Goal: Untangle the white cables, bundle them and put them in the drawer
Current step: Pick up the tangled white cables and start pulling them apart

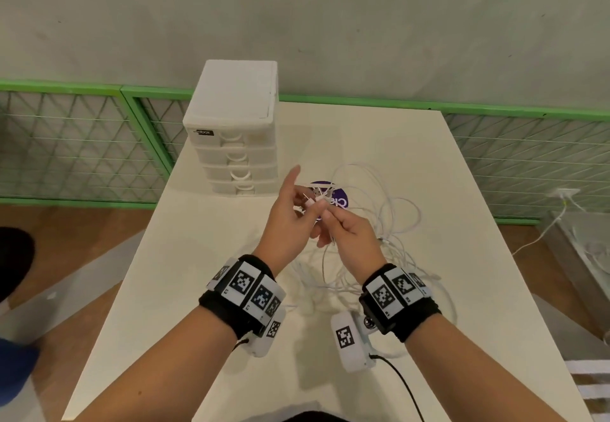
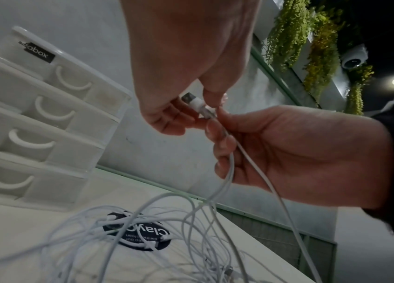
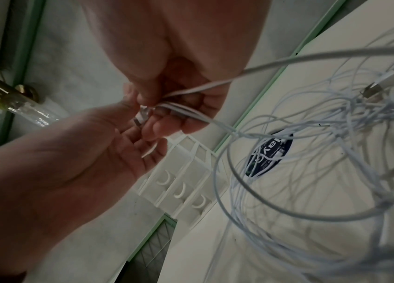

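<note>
Both hands are raised together above the table, working one end of the white cables. The left hand pinches a white USB plug between thumb and curled fingers, its forefinger sticking straight up and away from the rest. The right hand, touching the left at the fingertips, has its fingers curled round the strands just behind that plug, and two or three lines trail down out of its palm. The rest of the cables lie below and beyond the right hand in a loose tangle of overlapping loops, partly covering a dark round sticker; a second plug hangs among the loops to the right of the hand. The drawer unit stands beyond the left hand, all its drawers shut. The step in hand looks like finding a free end and following it out, so untangling has barely begun. To do it well, the left hand should keep the plug fixed while the right slides along that one strand only, letting the others drop from its palm. Lifting loops off rather than pulling should keep crossings from tightening into knots. Any loop the plug must pass through is best widened first, then fed through end-first.
</note>
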Available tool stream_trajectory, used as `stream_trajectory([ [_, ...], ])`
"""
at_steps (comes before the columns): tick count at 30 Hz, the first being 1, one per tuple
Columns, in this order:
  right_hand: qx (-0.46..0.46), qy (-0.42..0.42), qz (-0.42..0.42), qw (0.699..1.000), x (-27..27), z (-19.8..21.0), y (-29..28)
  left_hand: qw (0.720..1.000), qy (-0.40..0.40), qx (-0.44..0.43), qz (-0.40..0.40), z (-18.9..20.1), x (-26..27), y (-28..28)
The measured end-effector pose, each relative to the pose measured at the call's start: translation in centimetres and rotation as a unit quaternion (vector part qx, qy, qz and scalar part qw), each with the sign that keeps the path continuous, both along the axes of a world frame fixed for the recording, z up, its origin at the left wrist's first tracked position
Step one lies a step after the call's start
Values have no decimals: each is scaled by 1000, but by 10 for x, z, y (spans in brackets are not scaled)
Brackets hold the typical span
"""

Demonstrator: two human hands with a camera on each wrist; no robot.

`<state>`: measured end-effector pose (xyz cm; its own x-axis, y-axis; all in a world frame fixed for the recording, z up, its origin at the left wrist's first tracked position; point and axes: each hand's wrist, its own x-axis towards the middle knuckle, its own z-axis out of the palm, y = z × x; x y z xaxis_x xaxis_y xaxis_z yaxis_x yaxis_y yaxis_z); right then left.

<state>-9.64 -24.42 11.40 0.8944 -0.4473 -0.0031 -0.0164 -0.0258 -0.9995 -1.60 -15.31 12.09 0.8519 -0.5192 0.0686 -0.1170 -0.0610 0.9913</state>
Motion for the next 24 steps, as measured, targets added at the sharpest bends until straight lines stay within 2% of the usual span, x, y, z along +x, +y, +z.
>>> stream_trajectory([
  [4,-15,13,-35,999,2,-2,-3,993,78,60,-59,-1,-2,-8],
  [7,-47,22,-14,999,5,-3,2,985,155,55,-58,-8,3,-11],
  [11,-60,12,11,998,7,-6,3,977,147,92,-128,-5,8,-5],
  [18,-56,39,55,996,8,-9,-8,991,112,48,-53,-7,7,-11],
  [21,-108,79,69,989,7,-9,-31,992,126,30,3,-11,16,-10],
  [24,-165,136,39,976,3,0,-72,989,148,10,11,-14,23,-5],
])
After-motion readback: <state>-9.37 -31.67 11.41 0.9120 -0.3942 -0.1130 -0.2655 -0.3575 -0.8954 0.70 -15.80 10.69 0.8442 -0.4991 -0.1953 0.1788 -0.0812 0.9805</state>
